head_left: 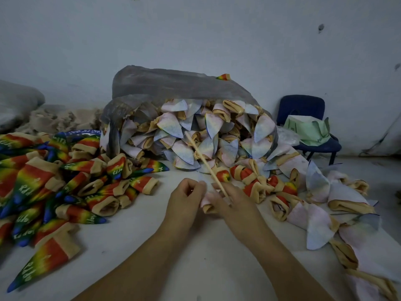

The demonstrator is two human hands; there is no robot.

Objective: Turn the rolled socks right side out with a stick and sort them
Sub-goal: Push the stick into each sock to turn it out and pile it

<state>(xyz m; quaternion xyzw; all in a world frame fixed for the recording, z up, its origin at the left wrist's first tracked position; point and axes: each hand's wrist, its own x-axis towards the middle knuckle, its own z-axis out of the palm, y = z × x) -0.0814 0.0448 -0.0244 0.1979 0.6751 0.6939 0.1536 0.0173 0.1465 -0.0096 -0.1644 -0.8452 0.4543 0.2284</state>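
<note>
Stick [208, 165] in right grip [232, 205], beside sock [208, 207]

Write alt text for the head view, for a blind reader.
The left hand and right hand work a pale sock with a stick on a white table; rainbow socks lie left, unturned socks spill from a bag behind.

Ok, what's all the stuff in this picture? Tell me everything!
plastic bag: one, grey see-through, centre back
pale socks: many, whitish-pink, spilling from it and to the right
rainbow socks: many, red-to-blue, heaped left
stick: one, pale wood, centre, slanting
held sock: one, pale pink, centre front
chair: one, dark blue, back right
green bag: one, on the chair
table: one, white, under the socks
left hand: grips the held sock
right hand: fingers hold the stick
</note>
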